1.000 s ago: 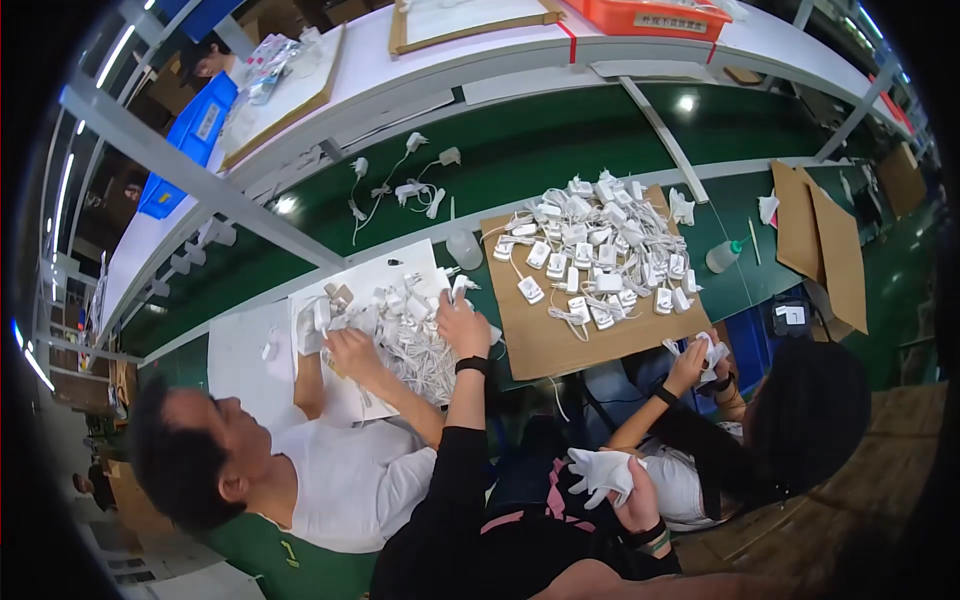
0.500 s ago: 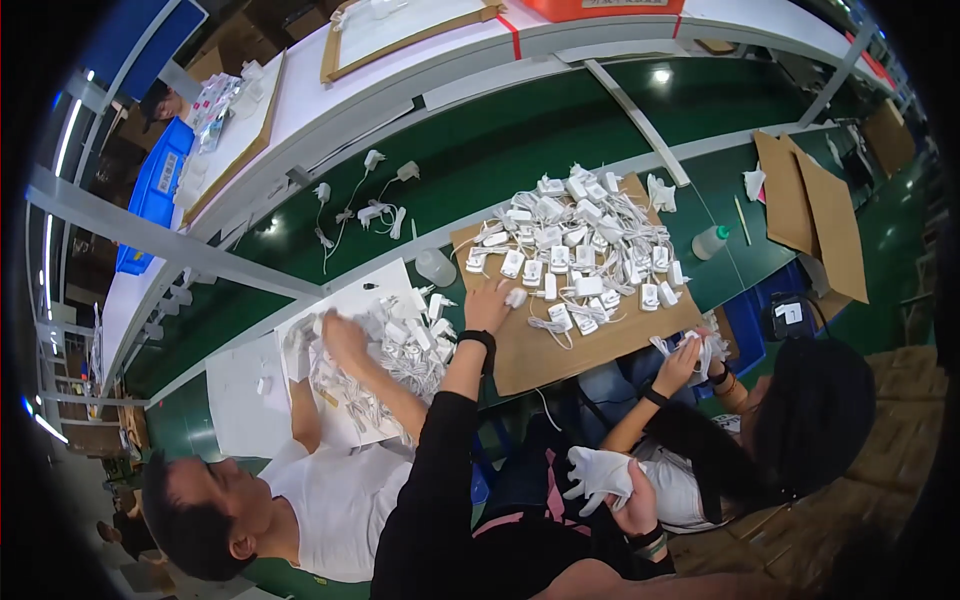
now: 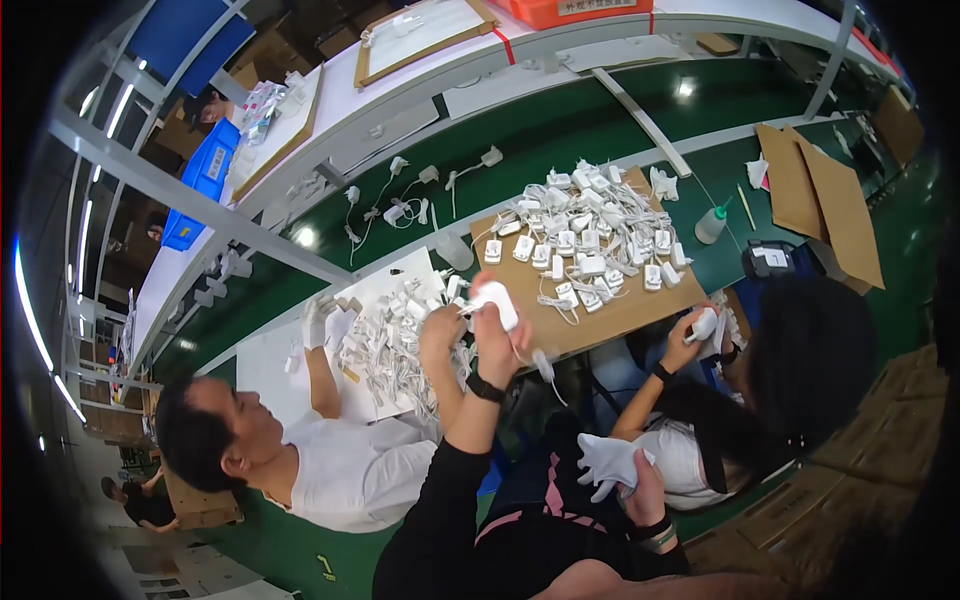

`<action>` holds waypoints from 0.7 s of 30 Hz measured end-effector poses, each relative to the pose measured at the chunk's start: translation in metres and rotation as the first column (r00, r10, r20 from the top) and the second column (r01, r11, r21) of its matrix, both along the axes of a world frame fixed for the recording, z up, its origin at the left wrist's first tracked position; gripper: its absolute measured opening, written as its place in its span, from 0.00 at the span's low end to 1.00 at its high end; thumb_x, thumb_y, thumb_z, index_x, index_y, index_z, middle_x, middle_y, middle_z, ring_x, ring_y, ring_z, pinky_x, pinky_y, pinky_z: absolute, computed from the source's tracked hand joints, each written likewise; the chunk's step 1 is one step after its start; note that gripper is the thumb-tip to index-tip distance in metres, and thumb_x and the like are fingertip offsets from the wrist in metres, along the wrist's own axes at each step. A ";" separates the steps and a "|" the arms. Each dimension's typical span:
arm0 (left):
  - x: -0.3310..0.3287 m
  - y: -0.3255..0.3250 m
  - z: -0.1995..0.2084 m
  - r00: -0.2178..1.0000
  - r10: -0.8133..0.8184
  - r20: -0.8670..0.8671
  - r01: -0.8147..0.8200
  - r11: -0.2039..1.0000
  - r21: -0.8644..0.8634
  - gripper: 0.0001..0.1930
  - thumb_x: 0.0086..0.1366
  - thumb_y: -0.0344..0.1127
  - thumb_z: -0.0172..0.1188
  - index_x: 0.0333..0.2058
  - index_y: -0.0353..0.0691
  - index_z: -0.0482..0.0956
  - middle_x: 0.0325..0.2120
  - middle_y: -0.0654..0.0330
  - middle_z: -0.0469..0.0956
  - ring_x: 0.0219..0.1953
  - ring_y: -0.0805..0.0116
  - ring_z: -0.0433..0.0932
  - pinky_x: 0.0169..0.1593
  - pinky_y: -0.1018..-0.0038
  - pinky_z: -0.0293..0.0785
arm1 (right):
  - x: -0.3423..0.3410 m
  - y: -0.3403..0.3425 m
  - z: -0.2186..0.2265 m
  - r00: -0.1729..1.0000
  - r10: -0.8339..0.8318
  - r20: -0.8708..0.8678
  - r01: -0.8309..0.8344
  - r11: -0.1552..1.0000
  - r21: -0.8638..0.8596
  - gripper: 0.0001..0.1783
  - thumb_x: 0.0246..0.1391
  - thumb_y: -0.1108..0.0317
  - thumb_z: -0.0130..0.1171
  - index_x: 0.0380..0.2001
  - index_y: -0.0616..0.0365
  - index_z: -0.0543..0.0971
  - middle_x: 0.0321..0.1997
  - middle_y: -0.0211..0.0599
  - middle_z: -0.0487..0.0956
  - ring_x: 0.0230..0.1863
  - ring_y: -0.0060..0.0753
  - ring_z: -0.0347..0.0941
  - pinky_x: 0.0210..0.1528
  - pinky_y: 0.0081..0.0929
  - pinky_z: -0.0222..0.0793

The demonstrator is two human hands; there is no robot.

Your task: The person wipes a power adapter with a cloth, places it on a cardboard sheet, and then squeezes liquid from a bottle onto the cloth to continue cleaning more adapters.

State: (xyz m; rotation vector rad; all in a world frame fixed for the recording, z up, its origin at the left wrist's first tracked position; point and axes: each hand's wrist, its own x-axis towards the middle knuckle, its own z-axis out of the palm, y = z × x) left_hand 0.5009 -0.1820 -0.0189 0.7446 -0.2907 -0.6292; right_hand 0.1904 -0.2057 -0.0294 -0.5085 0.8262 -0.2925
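My left hand (image 3: 492, 348), a black band at its wrist, is raised and closed around a white power adapter (image 3: 497, 304). A thin white cable (image 3: 546, 372) hangs from beside it, blurred. Under and beyond lies a cardboard sheet (image 3: 590, 338) heaped with white adapters and coiled cables (image 3: 590, 215). Low on the right, close to my lap, my right hand (image 3: 650, 490) grips a limp white glove (image 3: 606, 464). To the left, a co-worker's bare hand (image 3: 440, 328) is right beside my left hand, over a second pile of adapters (image 3: 395, 345) on a white sheet.
Another co-worker's hand (image 3: 682, 342) on the right holds a white piece. A bottle with a green cap (image 3: 712, 224) and folded cardboard (image 3: 815, 190) stand at the far right. A clear bottle (image 3: 455, 250) sits between the piles. Loose adapters (image 3: 395, 212) lie on the green bench behind.
My left hand has lifted off the cardboard sheet with an adapter, its cable dangling. The left co-worker's bare hand has come over beside mine. The view has shifted slightly.
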 end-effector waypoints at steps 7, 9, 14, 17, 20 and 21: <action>-0.135 0.048 0.023 0.944 -0.315 -0.101 0.322 0.945 0.057 0.23 0.69 0.55 0.36 0.52 0.45 0.62 0.30 0.62 0.67 0.17 0.74 0.63 0.21 0.74 0.67 | 0.000 0.002 0.070 0.972 0.087 0.219 0.072 0.777 -0.626 0.27 0.63 0.57 0.38 0.51 0.72 0.68 0.55 0.49 0.70 0.56 0.39 0.67 0.57 0.35 0.61; -0.163 0.063 0.024 0.920 -0.389 -0.055 0.391 0.919 0.048 0.22 0.70 0.54 0.35 0.52 0.45 0.62 0.32 0.61 0.68 0.20 0.73 0.67 0.24 0.73 0.70 | 0.010 0.003 0.090 0.959 0.273 0.071 -0.010 0.284 -0.959 0.25 0.60 0.60 0.44 0.53 0.71 0.67 0.59 0.52 0.67 0.60 0.46 0.63 0.60 0.39 0.57; -0.221 0.080 0.029 0.705 -0.187 0.684 -0.212 0.865 0.455 0.20 0.71 0.43 0.38 0.55 0.39 0.57 0.45 0.55 0.68 0.44 0.68 0.70 0.47 0.72 0.69 | 0.017 0.006 0.099 0.957 0.258 -0.133 -0.070 -0.240 -0.968 0.27 0.52 0.68 0.51 0.55 0.68 0.66 0.61 0.53 0.63 0.64 0.55 0.57 0.63 0.44 0.53; -0.236 0.087 0.028 0.957 -0.127 0.262 0.024 0.931 0.364 0.21 0.70 0.41 0.39 0.57 0.38 0.55 0.50 0.54 0.66 0.53 0.66 0.66 0.55 0.71 0.64 | 0.003 0.024 0.094 0.962 0.253 -0.105 -0.053 -0.205 -0.977 0.28 0.50 0.70 0.51 0.55 0.68 0.66 0.62 0.52 0.63 0.64 0.56 0.57 0.64 0.43 0.52; -0.239 0.093 0.020 0.987 -0.095 0.129 0.053 0.953 0.300 0.23 0.70 0.42 0.39 0.58 0.38 0.53 0.51 0.54 0.65 0.51 0.66 0.67 0.54 0.71 0.66 | -0.011 0.035 0.093 0.943 0.321 -0.086 -0.017 -0.211 -0.977 0.27 0.51 0.72 0.49 0.56 0.67 0.65 0.62 0.51 0.63 0.64 0.54 0.57 0.64 0.42 0.52; -0.245 0.094 0.021 0.987 -0.093 0.129 0.051 0.953 0.299 0.23 0.70 0.42 0.39 0.58 0.38 0.53 0.51 0.54 0.65 0.51 0.66 0.67 0.54 0.71 0.66 | -0.008 0.030 0.098 0.949 0.303 -0.084 -0.029 -0.181 -0.983 0.27 0.51 0.72 0.49 0.56 0.67 0.65 0.62 0.51 0.63 0.64 0.54 0.56 0.64 0.41 0.52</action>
